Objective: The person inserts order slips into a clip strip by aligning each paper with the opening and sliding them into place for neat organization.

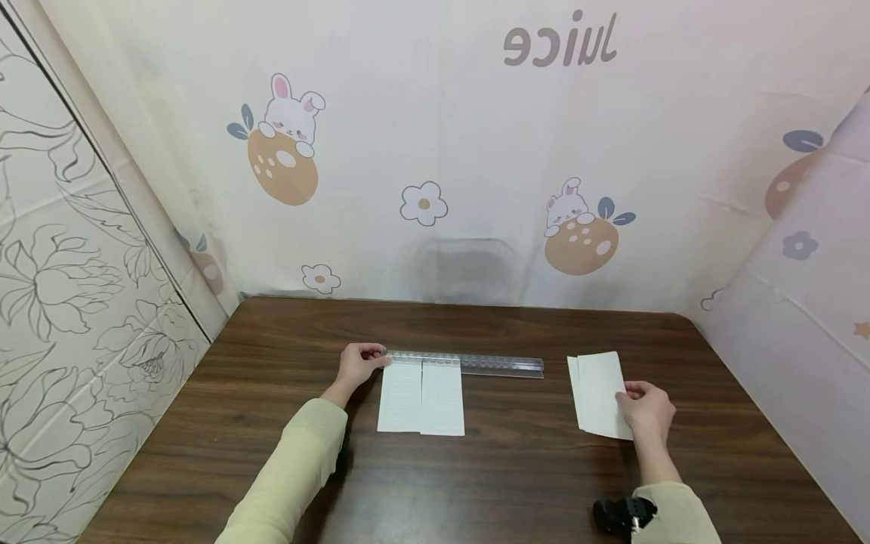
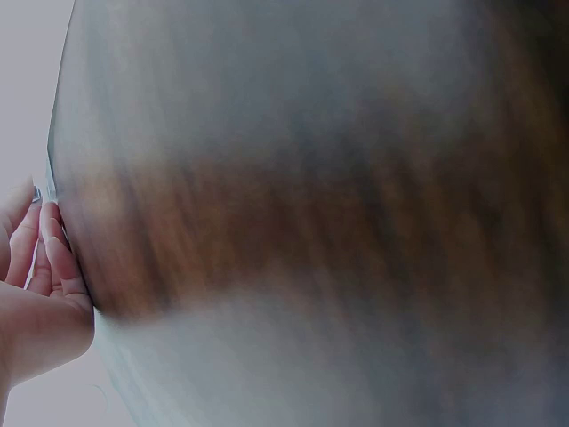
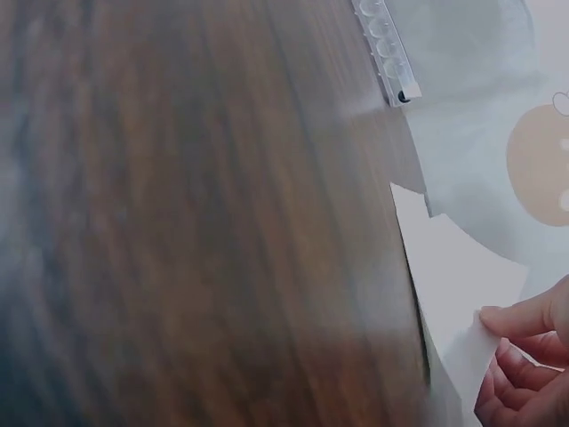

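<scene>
My left hand (image 1: 359, 364) pinches the left end of a long, clear plastic strip (image 1: 499, 366) with a row of rounded shapes along it, ruler-like in outline. Two lined paper sheets (image 1: 399, 400) lie side by side on the table, their top edges overlapping the strip. In the left wrist view the left hand's fingers (image 2: 55, 258) appear at the far left edge. Over to the right, my right hand (image 1: 649, 412) pinches the right edge of a blank white paper (image 1: 601, 393). Another white sheet (image 1: 575, 378) shows beneath it, and the right wrist view has the held paper bending upward.
The brown wooden table (image 1: 516, 468) ends at a printed curtain (image 1: 476, 151) behind, with more fabric along both sides. A black device (image 1: 621, 516) sits at the right wrist.
</scene>
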Demonstrator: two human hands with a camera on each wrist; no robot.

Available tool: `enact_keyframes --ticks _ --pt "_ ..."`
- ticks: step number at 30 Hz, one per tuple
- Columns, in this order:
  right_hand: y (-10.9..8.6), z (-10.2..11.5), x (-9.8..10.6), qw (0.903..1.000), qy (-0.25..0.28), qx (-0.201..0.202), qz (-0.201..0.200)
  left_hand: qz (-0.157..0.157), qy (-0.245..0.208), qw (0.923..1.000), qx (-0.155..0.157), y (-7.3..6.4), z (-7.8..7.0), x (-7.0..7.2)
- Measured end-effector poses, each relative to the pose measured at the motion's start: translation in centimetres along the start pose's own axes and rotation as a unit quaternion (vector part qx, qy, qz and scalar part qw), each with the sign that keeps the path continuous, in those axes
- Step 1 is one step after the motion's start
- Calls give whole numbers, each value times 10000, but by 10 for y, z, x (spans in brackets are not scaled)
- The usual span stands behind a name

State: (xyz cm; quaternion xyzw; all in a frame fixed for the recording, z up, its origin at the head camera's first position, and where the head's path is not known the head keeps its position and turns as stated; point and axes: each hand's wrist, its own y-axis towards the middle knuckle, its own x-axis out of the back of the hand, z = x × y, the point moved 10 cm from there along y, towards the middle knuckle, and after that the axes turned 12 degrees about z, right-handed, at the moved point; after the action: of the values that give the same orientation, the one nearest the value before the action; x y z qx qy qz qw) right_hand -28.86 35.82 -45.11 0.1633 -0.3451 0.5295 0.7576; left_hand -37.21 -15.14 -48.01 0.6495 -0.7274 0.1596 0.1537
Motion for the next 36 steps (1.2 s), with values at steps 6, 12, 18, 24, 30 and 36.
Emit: enact_keyframes --ticks 6,12,18,24,30,36 --pt "-5 3 5 9997 52 147 -179 3 15 10000 37 0 1 0" --pt "-10 8 5 9989 293 241 -278 0 37 10000 39 0 1 0" --pt "-14 11 4 9974 437 328 -468 -13 57 10000 63 1 2 0" --pt "-18 13 -2 9978 496 305 -316 -21 102 9999 38 1 1 0" --pt "-26 18 -6 9966 752 235 -260 12 59 10000 23 1 1 -1" --pt "-6 -9 -23 9959 843 201 -265 22 6 10000 42 1 1 0"
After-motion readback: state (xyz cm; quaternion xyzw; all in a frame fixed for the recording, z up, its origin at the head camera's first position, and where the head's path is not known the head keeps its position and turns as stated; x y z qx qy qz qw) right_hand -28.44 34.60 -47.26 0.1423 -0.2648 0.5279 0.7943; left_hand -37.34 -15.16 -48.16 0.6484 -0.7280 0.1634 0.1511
